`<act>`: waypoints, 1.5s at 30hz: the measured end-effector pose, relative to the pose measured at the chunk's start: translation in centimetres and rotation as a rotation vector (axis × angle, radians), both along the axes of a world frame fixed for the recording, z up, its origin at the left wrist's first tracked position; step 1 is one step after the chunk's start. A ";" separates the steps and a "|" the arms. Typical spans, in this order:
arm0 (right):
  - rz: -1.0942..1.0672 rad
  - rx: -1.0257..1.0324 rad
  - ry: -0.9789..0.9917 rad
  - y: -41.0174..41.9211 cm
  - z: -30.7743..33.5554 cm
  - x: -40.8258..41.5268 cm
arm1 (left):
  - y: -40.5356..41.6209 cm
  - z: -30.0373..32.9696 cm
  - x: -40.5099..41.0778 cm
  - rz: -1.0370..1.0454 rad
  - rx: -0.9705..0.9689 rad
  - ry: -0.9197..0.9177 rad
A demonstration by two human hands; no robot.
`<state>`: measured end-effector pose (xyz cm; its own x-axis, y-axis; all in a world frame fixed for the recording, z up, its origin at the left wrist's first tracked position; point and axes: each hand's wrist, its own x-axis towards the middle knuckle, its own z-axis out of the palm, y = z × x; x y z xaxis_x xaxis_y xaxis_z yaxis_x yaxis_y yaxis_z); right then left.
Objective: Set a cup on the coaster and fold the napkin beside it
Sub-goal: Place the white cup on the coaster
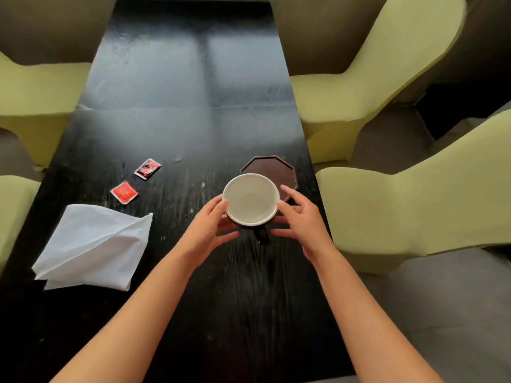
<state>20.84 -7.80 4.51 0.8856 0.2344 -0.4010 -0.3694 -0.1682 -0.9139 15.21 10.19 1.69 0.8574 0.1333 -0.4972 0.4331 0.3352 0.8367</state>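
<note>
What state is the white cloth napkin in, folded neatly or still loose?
Loose. The white cloth napkin lies rumpled on the black wooden table, one layer turned over unevenly, edges not lined up, neither hand touching it.

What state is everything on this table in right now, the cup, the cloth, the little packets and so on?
cup: upright, empty, held between both hands, overlapping the coaster's near edge.
left hand: fingers on the cup's left side.
right hand: fingers spread by the cup's right side.
coaster: flat; whether the cup rests on it is unclear.
napkin: loosely folded, rumpled, untouched.
two red packets: flat, apparently sealed.
</note>
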 end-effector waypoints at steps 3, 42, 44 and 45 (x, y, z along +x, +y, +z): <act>0.062 -0.008 0.017 -0.8 -1.0 4.0 | -0.6 -0.1 4.0 -0.035 0.047 0.001; 0.017 0.011 0.009 -1.4 -11.8 17.0 | -2.5 -9.6 16.7 0.189 0.263 0.023; 0.017 0.007 0.021 -1.6 -12.1 16.8 | -2.5 -9.8 16.6 0.187 0.266 0.043; 0.018 0.006 0.020 -1.6 -12.2 16.7 | -2.5 -9.9 16.5 0.186 0.264 0.049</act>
<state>37.59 -9.45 -7.69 0.8730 0.2530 -0.4170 -0.3842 -0.1697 -0.9075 31.75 7.71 -8.25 0.7817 0.4154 -0.4652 0.4269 0.1873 0.8847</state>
